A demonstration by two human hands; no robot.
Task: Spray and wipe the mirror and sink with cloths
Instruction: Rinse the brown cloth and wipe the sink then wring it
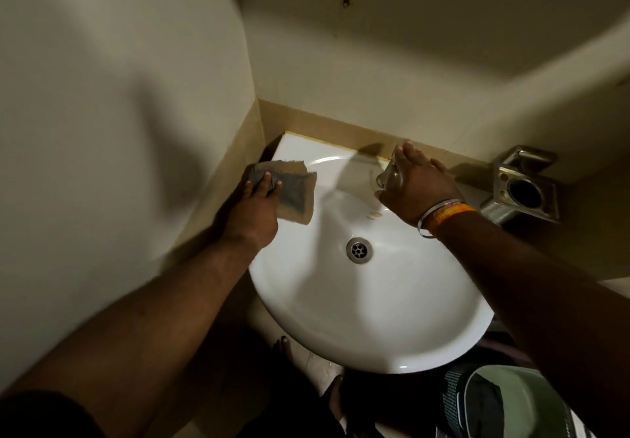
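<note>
The white sink (358, 321) fills the corner, its metal drain (358, 249) in the middle of the bowl. A grey-brown cloth (295, 192) lies on the sink's back left rim. My left hand (255, 205) holds it there, fingers on top and the thumb hidden beneath. At the back of the sink, my right hand (416, 188) reaches over the metal tap (388, 175), fingers fairly straight, thumb below the spout. The tap is mostly hidden by this hand. The mirror is out of view, and I see no spray bottle.
A square metal holder (525, 192) sticks out of the wall to the right of the sink. Cream walls close in on the left and behind. A green and black object (504, 403) sits low at the right. Bare feet (283, 345) stand under the sink.
</note>
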